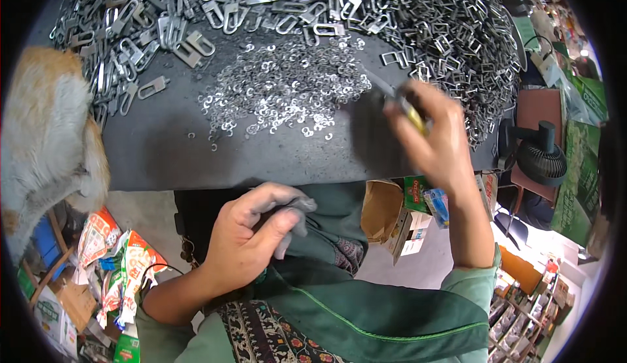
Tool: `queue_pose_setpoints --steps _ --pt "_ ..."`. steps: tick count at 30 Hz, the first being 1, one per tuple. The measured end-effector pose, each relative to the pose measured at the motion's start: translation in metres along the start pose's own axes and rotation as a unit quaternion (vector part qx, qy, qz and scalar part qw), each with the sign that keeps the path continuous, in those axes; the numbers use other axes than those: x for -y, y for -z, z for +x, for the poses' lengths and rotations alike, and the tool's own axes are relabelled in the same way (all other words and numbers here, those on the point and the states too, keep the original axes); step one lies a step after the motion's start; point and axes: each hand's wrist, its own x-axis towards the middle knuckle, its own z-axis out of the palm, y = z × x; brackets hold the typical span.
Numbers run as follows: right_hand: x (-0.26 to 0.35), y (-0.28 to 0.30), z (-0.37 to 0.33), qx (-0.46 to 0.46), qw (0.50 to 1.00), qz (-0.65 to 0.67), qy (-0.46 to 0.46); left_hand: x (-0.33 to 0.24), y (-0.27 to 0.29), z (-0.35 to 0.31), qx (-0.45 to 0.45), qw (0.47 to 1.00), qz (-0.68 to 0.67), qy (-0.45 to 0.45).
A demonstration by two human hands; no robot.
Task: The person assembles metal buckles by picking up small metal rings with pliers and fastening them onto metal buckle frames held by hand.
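Note:
My right hand (436, 131) is closed round a hand tool with a yellow-and-dark handle (414, 118). Its slim metal shaft (379, 82) points up and left over the edge of a spread of small silvery C-shaped clips (281, 88); motion smears the tool's exact kind. Below the table's front edge, my left hand (245, 239) is curled, with a crumpled grey piece of cloth (302, 207) at its thumb and fingertips. Behind the clips lie heaped metal looped links (228, 16), and at the right a pile of small rectangular metal frames (450, 36).
A dark table (261, 160) carries the metal parts. At its left edge is an orange-and-white furry animal (49, 128). A small black fan (541, 157) stands at the right. Bright plastic bags (127, 265) and an open cardboard box (381, 213) are below table height.

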Motion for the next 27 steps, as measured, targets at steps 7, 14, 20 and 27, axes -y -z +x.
queue_pose_setpoints --steps 7,14,20,27 --pt "0.051 -0.022 -0.038 0.146 0.931 0.331 -0.042 -0.009 -0.002 -0.001 0.008 1.0 0.006 0.002" --pt "0.058 -0.026 -0.046 0.092 0.963 0.221 0.121 0.008 -0.003 0.002 -0.026 0.975 0.165 -0.148" --pt "0.068 -0.026 -0.057 0.235 0.864 0.398 -0.2 0.012 0.001 -0.003 -0.071 0.863 0.368 -0.338" --pt "0.052 -0.011 -0.044 0.018 0.986 -0.144 0.078 0.006 0.022 -0.019 0.082 0.994 0.013 0.076"
